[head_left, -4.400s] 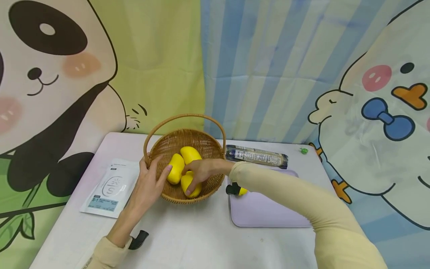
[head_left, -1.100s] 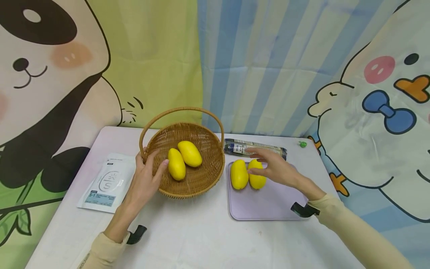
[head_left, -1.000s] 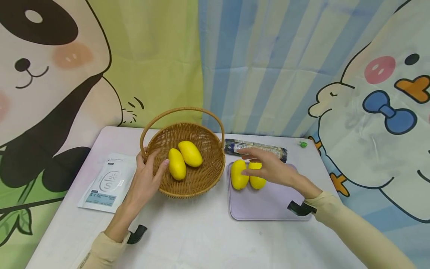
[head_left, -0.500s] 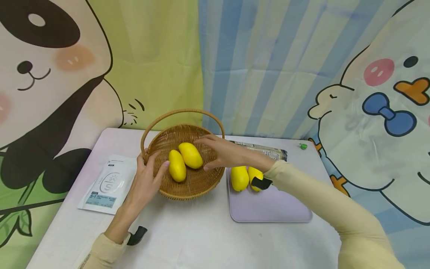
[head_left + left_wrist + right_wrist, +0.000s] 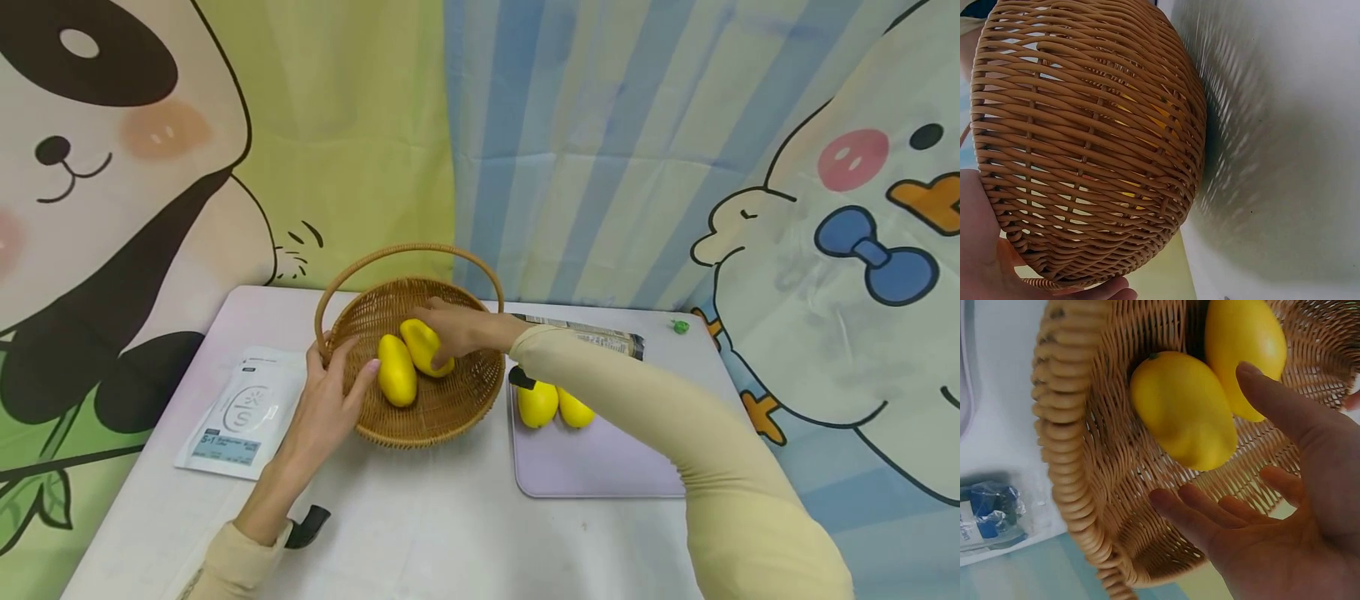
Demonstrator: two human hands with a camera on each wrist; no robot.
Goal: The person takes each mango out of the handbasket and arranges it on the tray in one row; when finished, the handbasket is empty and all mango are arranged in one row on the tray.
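Observation:
A brown wicker basket (image 5: 472,400) with an arched handle holds two yellow mangoes. My left hand (image 5: 326,404) holds the basket's left rim; the left wrist view shows fingers against the woven wall (image 5: 1085,137). My right hand (image 5: 457,327) reaches into the basket over the right-hand mango (image 5: 420,342), thumb on its near side and fingers on its far side. In the right wrist view that hand's fingers are spread, with a gap between the fingertips and the nearest mango (image 5: 1185,412). The other mango (image 5: 397,371) lies to the left, close beside it.
Right of the basket, a lilac tray (image 5: 592,467) carries two more mangoes (image 5: 537,406), partly covered by the right sleeve. Behind it lies a long dark packet (image 5: 615,340). A white pouch (image 5: 243,412) lies at left, and a small green object (image 5: 680,327) sits at the back right.
Mangoes have gone from the basket to the tray since the earliest frame. My right hand has moved left from above the tray into the basket. The left hand has stayed on the rim.

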